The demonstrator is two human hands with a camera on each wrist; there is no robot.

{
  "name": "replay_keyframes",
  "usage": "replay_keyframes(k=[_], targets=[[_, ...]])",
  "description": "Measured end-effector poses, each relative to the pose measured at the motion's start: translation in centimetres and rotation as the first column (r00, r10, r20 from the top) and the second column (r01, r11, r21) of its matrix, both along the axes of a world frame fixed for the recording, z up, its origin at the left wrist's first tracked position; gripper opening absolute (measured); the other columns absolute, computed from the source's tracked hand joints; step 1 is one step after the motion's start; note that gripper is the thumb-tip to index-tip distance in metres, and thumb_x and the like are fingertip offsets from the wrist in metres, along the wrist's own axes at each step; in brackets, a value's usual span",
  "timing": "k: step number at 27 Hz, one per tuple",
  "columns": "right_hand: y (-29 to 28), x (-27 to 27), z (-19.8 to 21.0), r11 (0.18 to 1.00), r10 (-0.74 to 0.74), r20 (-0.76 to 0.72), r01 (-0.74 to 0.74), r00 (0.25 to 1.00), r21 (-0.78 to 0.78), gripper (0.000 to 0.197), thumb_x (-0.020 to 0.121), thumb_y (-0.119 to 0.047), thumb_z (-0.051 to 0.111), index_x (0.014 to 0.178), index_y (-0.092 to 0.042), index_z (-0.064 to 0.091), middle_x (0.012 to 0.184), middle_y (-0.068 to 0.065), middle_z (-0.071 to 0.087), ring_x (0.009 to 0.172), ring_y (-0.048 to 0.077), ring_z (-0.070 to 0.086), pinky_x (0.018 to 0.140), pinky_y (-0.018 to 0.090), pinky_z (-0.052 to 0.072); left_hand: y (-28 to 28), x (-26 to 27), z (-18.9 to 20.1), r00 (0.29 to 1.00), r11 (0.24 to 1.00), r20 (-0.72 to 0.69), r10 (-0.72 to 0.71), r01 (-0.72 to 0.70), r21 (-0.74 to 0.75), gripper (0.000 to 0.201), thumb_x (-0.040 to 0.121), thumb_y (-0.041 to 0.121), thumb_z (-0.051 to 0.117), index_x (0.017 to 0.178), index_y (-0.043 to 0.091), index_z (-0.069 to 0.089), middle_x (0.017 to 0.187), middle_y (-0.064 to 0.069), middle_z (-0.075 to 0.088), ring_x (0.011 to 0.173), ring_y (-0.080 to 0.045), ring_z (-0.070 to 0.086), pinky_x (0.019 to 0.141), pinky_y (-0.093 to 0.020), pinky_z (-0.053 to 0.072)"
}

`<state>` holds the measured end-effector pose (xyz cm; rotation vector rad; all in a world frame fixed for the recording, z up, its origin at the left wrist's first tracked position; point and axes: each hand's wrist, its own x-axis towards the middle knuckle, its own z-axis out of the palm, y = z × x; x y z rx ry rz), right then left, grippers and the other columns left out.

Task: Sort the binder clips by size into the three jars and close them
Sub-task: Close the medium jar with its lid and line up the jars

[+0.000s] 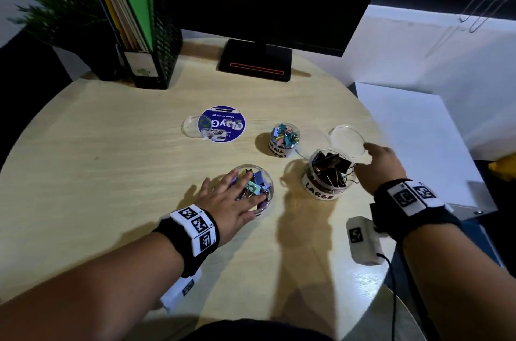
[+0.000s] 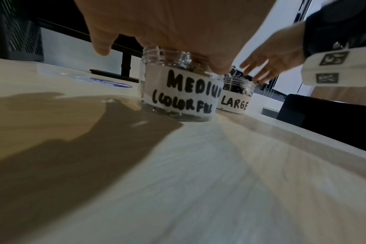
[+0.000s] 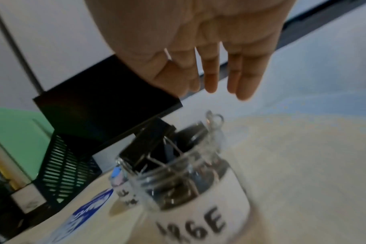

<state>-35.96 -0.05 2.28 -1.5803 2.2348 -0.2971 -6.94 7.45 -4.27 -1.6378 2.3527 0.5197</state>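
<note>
I see my left hand [image 1: 231, 201] lying flat over the mouth of the medium jar [image 2: 178, 99], fingers [image 1: 220, 181] straight and spread across the coloured clips [image 1: 255, 183] heaped inside it; it grips nothing. From the left wrist view the palm sits on the jar's rim and the label reads MEDIUM, COLORFUL below.

My right hand [image 1: 381, 164] is just right of the large jar [image 1: 325, 173], its fingers [image 3: 246, 79] straight and loosely together, holding nothing. Its fingertips reach toward a clear lid [image 1: 347, 139] lying flat on the desk [image 1: 111, 159] just behind that jar; I cannot tell whether they touch it. The large jar stands open, packed with black clips [image 3: 153, 143] that poke above its rim.

The small jar [image 1: 283, 142] stands open behind and between the other two, full of small coloured clips. Farther left lies a second clear lid [image 1: 191, 125], partly under a blue round sticker [image 1: 222, 124]. A monitor base [image 1: 255, 61] and a black file rack [image 1: 150, 33] sit at the desk's far edge.
</note>
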Motion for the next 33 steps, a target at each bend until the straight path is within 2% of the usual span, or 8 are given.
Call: replay_keyframes(k=[4, 10, 15, 18, 21, 25, 30, 33], targets=[[0.1, 0.5, -2.3, 0.965, 0.181, 0.108, -0.198, 0.977, 0.174, 0.101, 0.065, -0.023, 0.081, 0.146, -0.014, 0.021, 0.146, 0.014, 0.033, 0.13, 0.027, 0.039, 0.103, 0.033, 0.035, -0.1, -1.0, -0.2, 0.999, 1.0, -0.048, 0.001, -0.001, -0.002, 0.078, 0.063, 0.07, -0.011, 0.137, 0.06, 0.011, 0.155, 0.016, -0.016, 0.143, -0.015, -0.019, 0.113, -0.056, 0.003], [-0.3, 3.1, -2.9, 0.946, 0.277, 0.069, -0.285, 0.958, 0.154, 0.109, 0.061, -0.037, 0.083, 0.146, -0.016, 0.018, 0.148, 0.006, 0.027, 0.13, 0.024, 0.039, 0.104, 0.033, 0.036, 0.9, -0.9, -1.5, 0.991, 0.997, -0.131, -0.009, -0.002, -0.083, 0.081, 0.061, 0.08, -0.026, 0.133, 0.061, 0.005, 0.154, 0.019, -0.012, 0.143, -0.015, -0.016, 0.114, -0.051, 0.015], [-1.3, 6.5, -2.6, 0.895, 0.407, 0.139, -0.425, 0.903, 0.136, 0.117, 0.059, -0.035, 0.085, 0.148, -0.016, 0.012, 0.149, 0.004, 0.027, 0.132, 0.021, 0.038, 0.106, 0.032, 0.034, 1.8, -1.2, -1.4, 0.989, 0.986, -0.146, 0.001, -0.025, -0.162, 0.052, 0.09, 0.066, 0.003, 0.131, 0.053, 0.033, 0.153, 0.005, 0.028, 0.142, -0.021, 0.013, 0.102, -0.052, 0.039], [-2.2, 8.2, -2.8, 0.888, 0.425, 0.169, -0.446, 0.889, 0.116, 0.118, 0.059, -0.035, 0.086, 0.147, -0.017, 0.011, 0.148, 0.004, 0.029, 0.13, 0.023, 0.039, 0.105, 0.033, 0.035, 2.3, -1.2, -1.8, 0.989, 0.974, -0.145, 0.026, -0.058, -0.219, 0.047, 0.093, 0.061, 0.01, 0.13, 0.05, 0.037, 0.15, 0.004, 0.034, 0.138, -0.023, 0.019, 0.093, -0.05, 0.047], [-3.2, 9.0, -3.2, 0.875, 0.447, 0.205, -0.473, 0.871, 0.101, 0.121, 0.059, -0.035, 0.085, 0.148, -0.019, 0.006, 0.149, 0.006, 0.028, 0.132, 0.024, 0.038, 0.105, 0.033, 0.034, 2.6, -1.3, -2.1, 0.984, 0.971, -0.172, 0.048, -0.086, -0.223, 0.047, 0.092, 0.061, 0.011, 0.131, 0.05, 0.035, 0.151, 0.005, 0.031, 0.138, -0.023, 0.018, 0.095, -0.051, 0.046], [-4.3, 7.2, -3.5, 0.857, 0.477, 0.192, -0.503, 0.858, 0.117, 0.1, 0.069, -0.032, 0.077, 0.148, -0.024, 0.016, 0.147, 0.006, 0.032, 0.129, 0.026, 0.038, 0.104, 0.034, 0.037, 2.6, -1.3, -2.2, 0.986, 0.96, -0.162, 0.032, -0.075, -0.268, 0.05, 0.09, 0.065, 0.008, 0.133, 0.053, 0.03, 0.154, 0.009, 0.017, 0.141, -0.02, 0.007, 0.102, -0.05, 0.039], [-5.7, 3.8, -4.8, 0.86, 0.477, -0.136, -0.429, 0.869, 0.275, 0.07, 0.08, -0.031, 0.061, 0.143, -0.025, 0.031, 0.146, 0.002, 0.031, 0.125, 0.034, 0.034, 0.102, 0.038, 0.036, 2.7, -1.6, -1.7, 0.991, 0.957, -0.134, 0.031, -0.068, -0.281, 0.042, 0.087, 0.056, 0.033, 0.127, 0.05, 0.041, 0.148, 0.003, 0.038, 0.137, -0.023, 0.024, 0.09, -0.047, 0.051], [-5.4, 3.5, -5.9, 0.832, 0.525, -0.176, -0.458, 0.833, 0.314, 0.062, 0.079, -0.031, 0.063, 0.136, -0.025, 0.039, 0.14, 0.002, 0.038, 0.119, 0.032, 0.041, 0.096, 0.038, 0.04, 2.8, -1.8, -1.3, 0.986, 0.951, -0.16, 0.044, -0.091, -0.295, 0.04, 0.084, 0.054, 0.036, 0.123, 0.048, 0.046, 0.145, 0.002, 0.043, 0.134, -0.022, 0.026, 0.087, -0.047, 0.052]])
